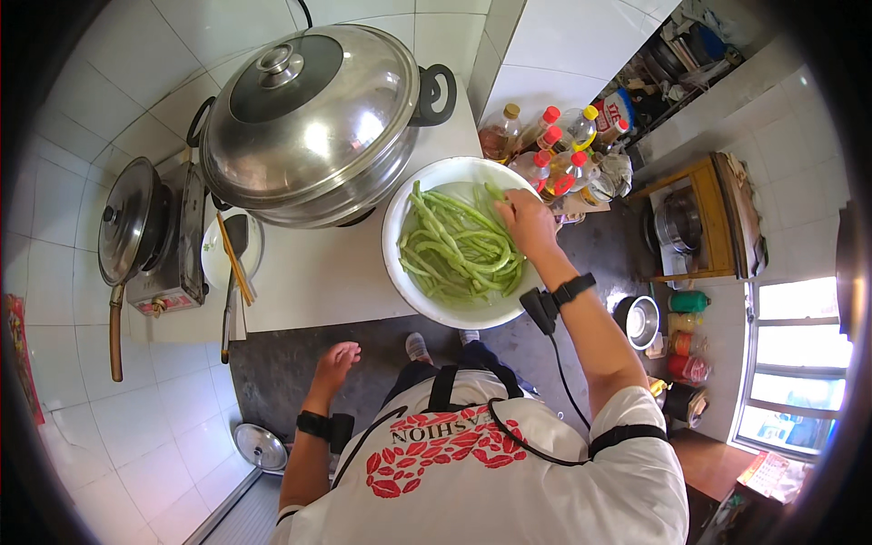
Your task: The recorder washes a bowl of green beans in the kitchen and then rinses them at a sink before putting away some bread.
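one tangled heap of long green beans (461,243) shows in the head view, all inside the white basin (394,265), just left of the right hand (529,223) and partly below its fingers. those fingers are bent close together over the basin's right side, by a bean's end; whether they pinch it, i cannot tell. the left hand (336,365), lower and to the left, hangs away from the counter (309,295), its fingers loosely curled with nothing seen in them.

as i judge it, the work is partway: the beans are gathered and look to be sitting in shallow, clear water, but most pods seem long and uncut, and none show outside the basin, so sorting or trimming probably remains.

the pods are slender, matte and pale green, looping over one another; the basin is round, smooth and glossy. beyond the right fingers, toward the wall, stand clear bottles (556,150) with red and yellow caps. further left and up from them is a big domed pot (363,100) of shiny steel. up and left of the left fingers, wooden chopsticks (233,259) cross a pale plate (213,265).
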Demonstrator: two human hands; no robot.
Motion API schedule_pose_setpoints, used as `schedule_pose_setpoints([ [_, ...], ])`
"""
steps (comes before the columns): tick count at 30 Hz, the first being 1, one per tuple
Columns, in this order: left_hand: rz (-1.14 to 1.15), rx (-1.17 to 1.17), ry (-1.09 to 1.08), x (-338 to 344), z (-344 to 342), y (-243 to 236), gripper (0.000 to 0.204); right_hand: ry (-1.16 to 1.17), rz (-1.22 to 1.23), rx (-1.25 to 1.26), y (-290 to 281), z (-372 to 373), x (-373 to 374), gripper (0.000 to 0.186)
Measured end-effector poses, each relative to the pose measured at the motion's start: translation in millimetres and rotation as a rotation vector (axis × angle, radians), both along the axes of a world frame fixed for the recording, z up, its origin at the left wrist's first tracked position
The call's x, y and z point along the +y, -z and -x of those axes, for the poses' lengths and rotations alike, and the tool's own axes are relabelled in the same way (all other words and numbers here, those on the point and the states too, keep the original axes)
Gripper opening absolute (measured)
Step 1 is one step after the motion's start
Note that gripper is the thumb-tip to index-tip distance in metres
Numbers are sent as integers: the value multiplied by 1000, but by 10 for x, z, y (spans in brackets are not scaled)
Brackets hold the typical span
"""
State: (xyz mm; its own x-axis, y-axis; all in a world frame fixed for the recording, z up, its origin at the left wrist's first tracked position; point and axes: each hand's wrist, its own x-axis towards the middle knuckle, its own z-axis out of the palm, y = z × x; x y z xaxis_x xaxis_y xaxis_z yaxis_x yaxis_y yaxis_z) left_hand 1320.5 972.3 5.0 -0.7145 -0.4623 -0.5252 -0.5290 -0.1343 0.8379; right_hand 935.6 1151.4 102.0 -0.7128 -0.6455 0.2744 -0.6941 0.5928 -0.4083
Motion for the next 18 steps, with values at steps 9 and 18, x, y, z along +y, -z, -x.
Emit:
schedule_pose_setpoints([
  [9, -314, 278, 95, -68, 731, -1001, 35, -111, -488, -455, 362, -195, -261, 96],
  [18, -668, 243, 22, 488, 1578, -1137, 60, -328, -787, -319, 244, -564, -222, 108],
])
